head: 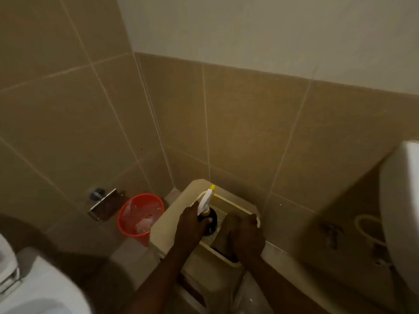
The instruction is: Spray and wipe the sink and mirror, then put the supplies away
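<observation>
A spray bottle (206,203) with a white trigger head, yellow nozzle tip and dark body stands in an open cream drawer (235,205) of a low plastic cabinet. My left hand (192,225) grips the bottle around its neck. My right hand (243,234) reaches down inside the same drawer, fingers curled near the far rim; what it holds, if anything, is hidden. The white sink (401,211) shows at the right edge. No mirror or cloth is visible.
A red bin (139,214) lined with clear plastic stands left of the cabinet in the tiled corner. A metal paper holder (103,203) is fixed to the left wall. A white toilet (34,286) fills the lower left. Pipes hang under the sink.
</observation>
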